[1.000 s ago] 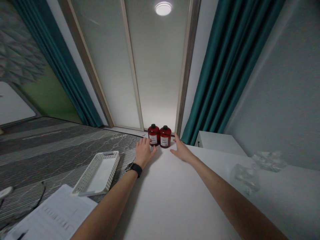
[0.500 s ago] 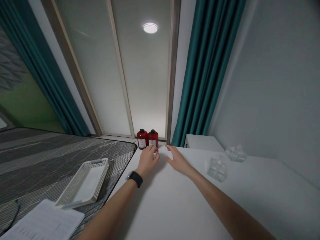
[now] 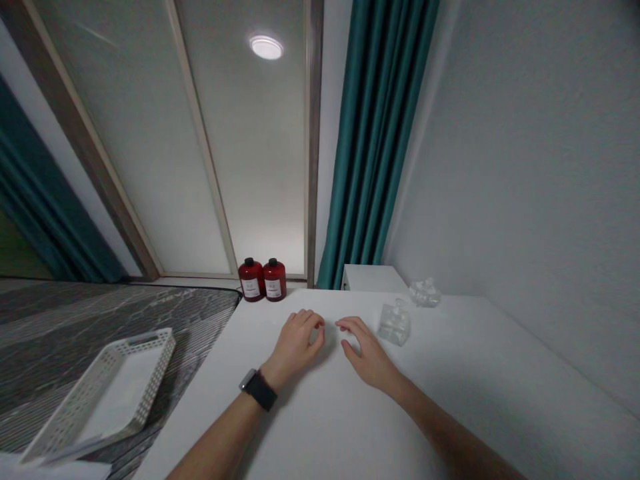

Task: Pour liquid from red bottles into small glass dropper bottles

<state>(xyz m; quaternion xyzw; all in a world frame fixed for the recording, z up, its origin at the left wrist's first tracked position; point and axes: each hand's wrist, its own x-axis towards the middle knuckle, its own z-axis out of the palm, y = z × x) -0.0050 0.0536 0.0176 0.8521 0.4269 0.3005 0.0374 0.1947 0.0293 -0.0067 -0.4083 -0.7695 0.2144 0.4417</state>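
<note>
Red bottles [image 3: 251, 272] bear labels [image 3: 273, 289], seemingly illegible.

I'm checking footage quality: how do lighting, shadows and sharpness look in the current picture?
Head view: dim overall, with a bright round light on the pale door panel; head view: soft shadow beside the left hand on the white table; head view: labels on the red bottles too indistinct to read.

Open lane mid-table

A narrow gap between left grip [image 3: 295, 345] and right grip [image 3: 369, 355] leads forward over bare table [image 3: 320, 427]. Red bottles [image 3: 271, 283] block the far left corner; transparent objects [image 3: 395, 325] stand beyond the right grip, rightward.
</note>
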